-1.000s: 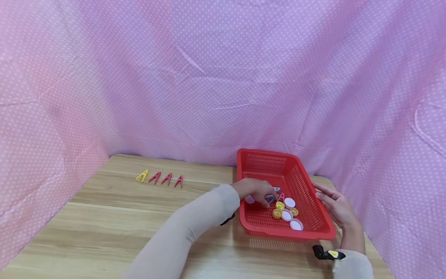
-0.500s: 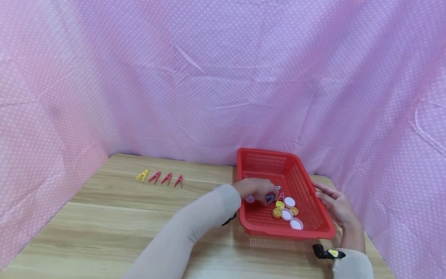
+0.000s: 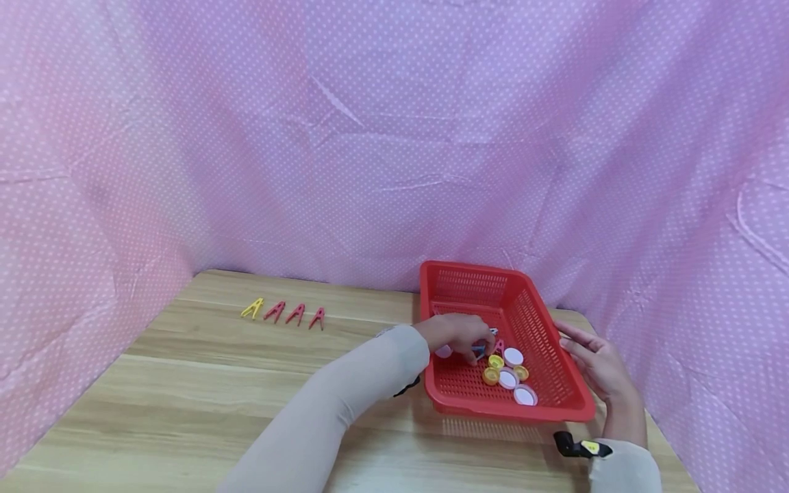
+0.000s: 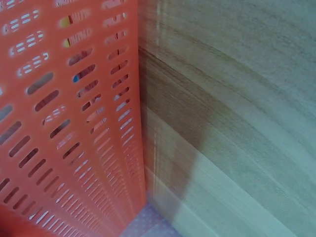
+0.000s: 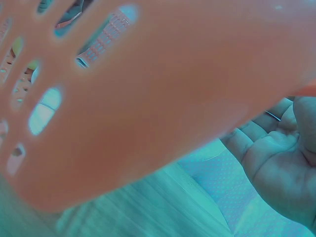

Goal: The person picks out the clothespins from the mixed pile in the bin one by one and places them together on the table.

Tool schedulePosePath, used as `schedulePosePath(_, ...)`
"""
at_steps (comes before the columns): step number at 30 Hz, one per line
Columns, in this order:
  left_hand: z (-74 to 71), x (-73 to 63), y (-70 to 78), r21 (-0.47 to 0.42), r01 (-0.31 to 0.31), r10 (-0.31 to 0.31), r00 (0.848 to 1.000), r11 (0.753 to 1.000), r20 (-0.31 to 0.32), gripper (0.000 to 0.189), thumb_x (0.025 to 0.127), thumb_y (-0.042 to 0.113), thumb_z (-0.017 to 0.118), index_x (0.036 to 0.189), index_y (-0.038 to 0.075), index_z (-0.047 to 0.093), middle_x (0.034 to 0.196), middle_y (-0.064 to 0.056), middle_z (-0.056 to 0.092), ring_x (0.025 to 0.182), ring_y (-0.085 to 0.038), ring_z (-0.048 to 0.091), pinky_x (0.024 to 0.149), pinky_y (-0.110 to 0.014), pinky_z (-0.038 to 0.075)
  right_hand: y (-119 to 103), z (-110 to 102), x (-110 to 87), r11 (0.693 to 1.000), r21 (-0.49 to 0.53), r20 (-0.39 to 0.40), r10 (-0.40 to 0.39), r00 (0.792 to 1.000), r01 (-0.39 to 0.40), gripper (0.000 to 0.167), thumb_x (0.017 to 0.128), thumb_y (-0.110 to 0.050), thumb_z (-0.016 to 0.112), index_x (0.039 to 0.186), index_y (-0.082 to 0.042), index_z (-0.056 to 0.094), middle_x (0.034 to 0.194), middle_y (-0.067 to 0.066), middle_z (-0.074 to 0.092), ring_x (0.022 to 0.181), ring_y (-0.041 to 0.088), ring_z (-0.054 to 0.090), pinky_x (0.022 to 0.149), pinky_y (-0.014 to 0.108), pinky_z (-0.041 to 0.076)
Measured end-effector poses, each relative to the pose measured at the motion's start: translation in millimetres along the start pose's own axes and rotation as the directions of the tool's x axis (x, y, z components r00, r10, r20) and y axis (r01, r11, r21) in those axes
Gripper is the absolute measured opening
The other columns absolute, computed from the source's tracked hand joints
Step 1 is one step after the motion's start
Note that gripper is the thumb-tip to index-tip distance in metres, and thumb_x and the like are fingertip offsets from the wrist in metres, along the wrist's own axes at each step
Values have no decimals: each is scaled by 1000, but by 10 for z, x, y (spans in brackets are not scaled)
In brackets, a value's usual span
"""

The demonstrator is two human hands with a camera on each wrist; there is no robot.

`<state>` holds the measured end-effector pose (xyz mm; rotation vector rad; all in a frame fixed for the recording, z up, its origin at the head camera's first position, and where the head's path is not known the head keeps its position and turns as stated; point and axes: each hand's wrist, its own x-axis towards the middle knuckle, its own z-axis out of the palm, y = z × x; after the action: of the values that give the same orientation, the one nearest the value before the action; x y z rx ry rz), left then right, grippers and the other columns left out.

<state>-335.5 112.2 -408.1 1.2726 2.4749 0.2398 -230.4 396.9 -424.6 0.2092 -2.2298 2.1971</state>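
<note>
In the head view my left hand [image 3: 464, 335] reaches into a red basket [image 3: 511, 413], its thumb and fingertips closed around a blue clothespin [image 3: 479, 350]. Its fingers partly cover that clothespin. Just beyond the fingertips lie a pale clothespin [image 3: 494, 331] and a pink clothespin [image 3: 500, 346]. My right hand [image 3: 599, 363] rests against the basket's right side, fairly straight fingers touching the rim from outside. The right wrist view shows the palm beside the basket wall [image 5: 163, 98]. Only the perforated wall [image 4: 74, 108] and the tabletop appear in the left wrist view, with the left hand hidden.
White discs [image 3: 513, 357] and yellow caps [image 3: 491, 376] lie together in the basket's near half. On the left of the wooden table [image 3: 203, 383], a yellow clothespin [image 3: 253, 308] and 3 dark pink clothespins [image 3: 296, 314] form a row. Pink dotted cloth [image 3: 394, 150] hangs around the table.
The left hand has shifted slightly right inside the basket, and the blue clothespin has turned a little at its fingertips. The right hand and the row of clothespins stay put.
</note>
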Motion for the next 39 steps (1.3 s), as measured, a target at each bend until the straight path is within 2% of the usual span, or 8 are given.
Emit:
schedulePosePath(2,3,9,-1,1,-5,5,1000,1000,-2,28,79,30,86,102,34,71,99,12,62,90,-5,58,84,-21,52,-6,-1,0,1000,-5,-4,7,1000,-7,41,104,-8,58,145,-9,58,110,-3,76,93,17,75,77,34,61)
schedulePosePath(8,8,33,9,39,-20,21,1000,999,-10,31,80,31,87,106,35,71,99,15,62,91,-4,58,90,-23,53,1,-9,-1,1000,-1,-9,4,1000,-4,42,104,-8,59,145,-7,57,111,-2,76,94,18,75,77,34,61)
schedulePosePath(17,26,4,-3,-4,11,-11,1000,1000,0,41,79,22,89,112,35,68,106,15,62,98,-4,58,94,-28,54,-1,8,2,1000,-6,-6,11,1000,-11,41,104,-8,59,145,-9,59,110,-2,76,94,17,75,77,34,61)
schedulePosePath(25,-1,-46,-3,-44,39,-39,999,998,-7,41,78,24,88,114,33,71,103,13,64,92,-4,62,87,-26,57,-5,5,12,1000,22,20,-11,1000,11,40,104,-5,57,144,-9,60,112,-1,76,95,17,75,77,33,60)
schedulePosePath(29,-15,-64,-1,-48,55,-56,998,997,-11,34,80,22,88,109,31,73,98,12,65,85,-4,63,81,-24,58,0,-1,22,1000,10,12,-10,1000,10,42,104,-5,58,145,-7,57,113,-2,76,96,17,75,78,34,60)
schedulePosePath(35,-2,-37,-36,-61,16,-19,999,998,-51,25,82,21,87,101,28,74,92,11,65,77,-5,64,66,-18,54,-3,0,9,1000,1,9,-6,1000,6,42,104,-6,58,146,-8,57,113,-3,75,96,16,75,78,34,60)
schedulePosePath(39,-12,-28,-33,-66,-8,3,998,998,-67,22,83,21,87,99,26,72,89,10,65,75,-5,64,64,-16,52,-8,6,-2,1000,-1,-1,3,1000,-3,41,104,-7,58,145,-9,58,112,-4,76,96,16,75,78,34,60)
